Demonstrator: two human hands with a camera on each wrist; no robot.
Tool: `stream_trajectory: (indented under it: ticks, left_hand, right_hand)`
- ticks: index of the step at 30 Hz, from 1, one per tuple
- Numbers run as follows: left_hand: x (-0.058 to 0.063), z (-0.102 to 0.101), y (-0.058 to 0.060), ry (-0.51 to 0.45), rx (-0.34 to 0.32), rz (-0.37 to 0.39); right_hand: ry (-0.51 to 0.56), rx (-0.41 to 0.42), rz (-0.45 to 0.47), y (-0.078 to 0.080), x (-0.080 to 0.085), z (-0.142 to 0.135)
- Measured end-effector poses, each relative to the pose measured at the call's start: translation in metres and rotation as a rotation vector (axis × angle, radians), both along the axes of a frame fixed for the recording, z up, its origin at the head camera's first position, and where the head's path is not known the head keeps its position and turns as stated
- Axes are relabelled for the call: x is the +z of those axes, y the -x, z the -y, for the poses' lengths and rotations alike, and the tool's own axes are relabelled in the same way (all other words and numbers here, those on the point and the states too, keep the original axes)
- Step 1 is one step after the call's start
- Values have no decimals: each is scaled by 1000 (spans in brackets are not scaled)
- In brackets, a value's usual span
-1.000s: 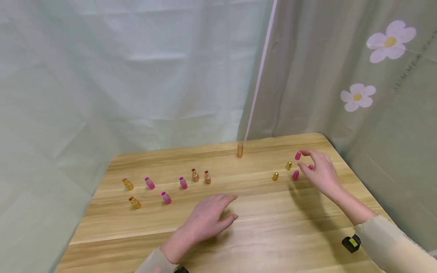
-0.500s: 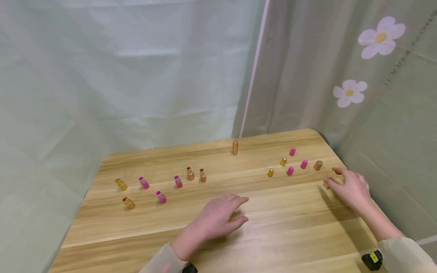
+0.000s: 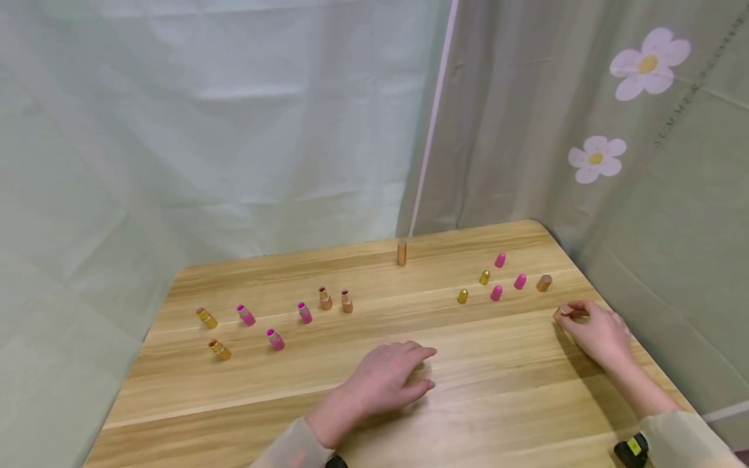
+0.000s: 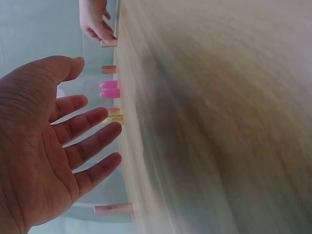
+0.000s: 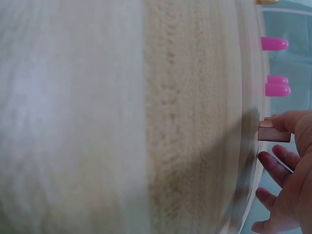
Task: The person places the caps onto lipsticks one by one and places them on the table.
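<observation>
Right hand: we find it beside the tabletop's right edge, thumb and index finger pinching a copper cap that stands upright there, other fingers loosely bent. A second cap stands near it, towards the far right corner. Left hand: we note it hanging above the tabletop's middle, back upward, fingers loosely spread, thumb apart, pointing towards the right edge.

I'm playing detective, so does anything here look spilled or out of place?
Nothing looks spilled. Only the tall copper tube at the back of the table stands out a little: it's by itself, between the open-topped tubes on the left and the small pieces on the right.
</observation>
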State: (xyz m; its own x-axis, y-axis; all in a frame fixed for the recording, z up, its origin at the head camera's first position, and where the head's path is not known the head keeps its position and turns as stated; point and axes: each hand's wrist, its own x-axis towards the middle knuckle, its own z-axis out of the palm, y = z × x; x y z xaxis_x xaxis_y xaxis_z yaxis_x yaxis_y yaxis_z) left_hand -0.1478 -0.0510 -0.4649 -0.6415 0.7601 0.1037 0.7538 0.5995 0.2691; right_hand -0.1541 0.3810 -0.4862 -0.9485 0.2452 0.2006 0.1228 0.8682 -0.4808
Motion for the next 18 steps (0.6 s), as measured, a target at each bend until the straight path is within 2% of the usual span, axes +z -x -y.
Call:
stream_trajectory:
  ticks: [11, 18]
  left_hand:
    - [-3, -19, 0, 9, -41, -6]
    - [-3, -16, -2, 17, -18, -3]
  right_hand:
    - [29, -5, -20, -2, -4, 1]
    - [122, -4, -20, -2, 4, 5]
